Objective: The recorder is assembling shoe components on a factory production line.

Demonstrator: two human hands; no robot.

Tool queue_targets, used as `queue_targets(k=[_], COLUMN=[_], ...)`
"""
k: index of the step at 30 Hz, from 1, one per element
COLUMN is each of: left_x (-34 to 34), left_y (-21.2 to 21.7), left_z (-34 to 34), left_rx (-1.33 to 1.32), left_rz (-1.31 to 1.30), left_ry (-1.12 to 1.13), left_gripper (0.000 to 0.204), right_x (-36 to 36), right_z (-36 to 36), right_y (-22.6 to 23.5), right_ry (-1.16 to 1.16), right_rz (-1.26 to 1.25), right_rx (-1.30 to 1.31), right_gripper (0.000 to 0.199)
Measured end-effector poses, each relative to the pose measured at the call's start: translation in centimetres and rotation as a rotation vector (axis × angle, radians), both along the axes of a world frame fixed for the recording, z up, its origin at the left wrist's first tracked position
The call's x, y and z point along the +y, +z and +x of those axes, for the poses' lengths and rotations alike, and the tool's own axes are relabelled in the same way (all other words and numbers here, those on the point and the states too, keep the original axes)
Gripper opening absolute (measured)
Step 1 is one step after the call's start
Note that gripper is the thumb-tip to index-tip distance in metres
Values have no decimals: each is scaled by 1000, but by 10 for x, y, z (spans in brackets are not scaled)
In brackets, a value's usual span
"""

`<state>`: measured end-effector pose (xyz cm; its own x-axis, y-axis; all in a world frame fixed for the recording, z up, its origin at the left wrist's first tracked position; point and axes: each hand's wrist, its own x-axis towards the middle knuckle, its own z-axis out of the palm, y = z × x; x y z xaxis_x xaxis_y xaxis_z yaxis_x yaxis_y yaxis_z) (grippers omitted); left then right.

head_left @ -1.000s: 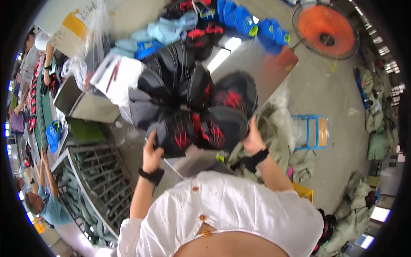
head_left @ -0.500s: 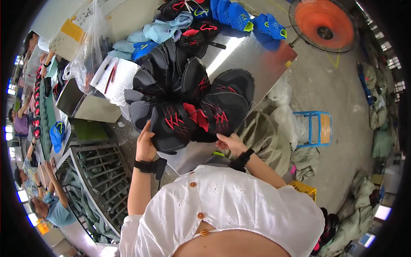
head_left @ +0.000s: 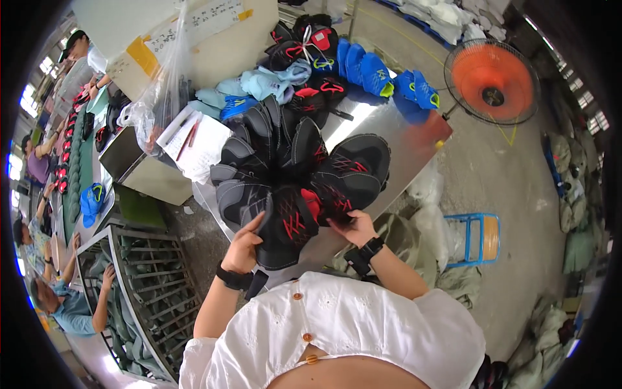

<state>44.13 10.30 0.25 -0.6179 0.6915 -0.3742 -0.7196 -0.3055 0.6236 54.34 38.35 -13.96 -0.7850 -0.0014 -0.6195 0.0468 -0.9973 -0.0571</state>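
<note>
A ring of several black and grey shoe uppers (head_left: 243, 168) lies on a metal-topped table, their ends meeting in a dark middle. The nearest black shoe upper (head_left: 285, 236) has red crossed lacing and a red inner edge. My left hand (head_left: 243, 249) grips its left side, thumb and fingers on the edge. At the right, my right hand (head_left: 355, 229) has its fingers closed on the dark edge of the same upper, partly hidden by it. Another black upper (head_left: 363, 159) with red lines lies just beyond my right hand.
Behind the ring are pale blue uppers (head_left: 275, 81) and bright blue uppers (head_left: 369, 68). Written sheets with pens (head_left: 194, 142) lie at the left. An orange fan (head_left: 492, 81) stands far right, a blue-framed stool (head_left: 476, 240) nearer. A metal rack (head_left: 152, 285) and co-workers (head_left: 74, 311) are at left.
My view has tilted, so the table sits lower in it. The nearest upper has turned to point more toward me. My right hand has come up along its right side.
</note>
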Motion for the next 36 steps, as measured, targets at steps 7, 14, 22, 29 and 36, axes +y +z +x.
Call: queue_targets(k=[7, 14, 22, 29, 36], left_x=[-44, -80, 86, 164, 130], left_y=[-40, -39, 30, -9, 3], left_z=[9, 9, -95, -157, -188], left_rx=[380, 1044, 2038, 2361, 2360], left_rz=[-346, -1140, -929, -956, -1051], left_ry=[-388, -182, -72, -483, -351], left_gripper=[63, 65, 50, 45, 45], right_x=[161, 199, 59, 29, 68], right_z=[17, -19, -183, -144, -135], right_y=[9, 76, 158, 157, 149], right_ry=[-468, 310, 796, 907, 866], right_rz=[1016, 1690, 2724, 2961, 2816], right_rx=[1, -133, 1216, 827, 677], right_gripper=[8, 2, 53, 44, 45])
